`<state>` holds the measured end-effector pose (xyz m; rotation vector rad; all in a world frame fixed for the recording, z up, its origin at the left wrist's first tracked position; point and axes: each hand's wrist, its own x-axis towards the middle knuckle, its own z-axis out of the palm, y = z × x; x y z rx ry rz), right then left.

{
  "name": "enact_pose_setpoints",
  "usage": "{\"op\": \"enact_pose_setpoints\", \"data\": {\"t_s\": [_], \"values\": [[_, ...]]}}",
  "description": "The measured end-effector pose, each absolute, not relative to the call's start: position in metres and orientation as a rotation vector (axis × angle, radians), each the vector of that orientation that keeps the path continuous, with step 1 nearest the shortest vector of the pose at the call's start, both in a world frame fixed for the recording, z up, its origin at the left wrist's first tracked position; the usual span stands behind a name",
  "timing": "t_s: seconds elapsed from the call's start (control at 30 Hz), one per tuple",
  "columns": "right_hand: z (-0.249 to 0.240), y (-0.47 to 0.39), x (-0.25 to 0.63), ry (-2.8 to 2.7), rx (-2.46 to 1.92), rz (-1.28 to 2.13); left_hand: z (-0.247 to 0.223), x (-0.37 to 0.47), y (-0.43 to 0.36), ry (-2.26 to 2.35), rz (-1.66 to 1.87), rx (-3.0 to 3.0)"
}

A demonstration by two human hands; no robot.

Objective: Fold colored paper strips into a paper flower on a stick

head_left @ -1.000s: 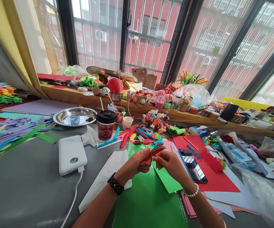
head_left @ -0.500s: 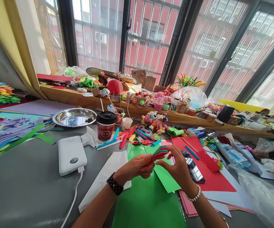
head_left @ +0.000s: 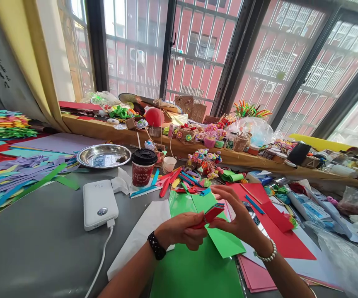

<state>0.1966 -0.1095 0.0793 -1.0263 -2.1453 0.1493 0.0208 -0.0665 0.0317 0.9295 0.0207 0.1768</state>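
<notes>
Two bare hands are held together over the cluttered grey surface (head_left: 42, 248), and between them a small stack of folded red paper strips with coloured edges (head_left: 210, 214) is gripped. The left hand (head_left: 182, 230), with a black beaded band at the wrist, is curled shut around the stack's lower left end. The right hand (head_left: 239, 221), with a pearl bracelet at the wrist, is closed on the upper right part by thumb and lower fingers, while its upper fingers are spread open above the stack. The long axis of the stack is seen to run from lower left to upper right, tilted upward, and its free, fanned end points up and to the right, away from the person and toward the right hand's spread fingers. Neither hand is nearer, since both are touching it. The stack is held in the air just above a loose sheet of green paper (head_left: 225, 244), which lies on a larger green sheet (head_left: 194, 273). A white power bank with a cable (head_left: 100, 203) lies well to the left, and a red paper cup with a black lid (head_left: 143, 167) stands beyond it.
</notes>
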Motion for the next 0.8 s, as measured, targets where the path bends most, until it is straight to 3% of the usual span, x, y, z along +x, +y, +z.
{"op": "enact_pose_setpoints", "data": {"t_s": [0.33,0.8], "values": [[0.099,-0.107,0.198,-2.424,-0.928,-0.506,0.029,0.026,-0.062,0.056,0.229,0.907],[0.091,-0.102,0.187,-2.425,-0.862,-0.471,0.03,0.02,-0.062,0.128,0.293,1.027]]}}
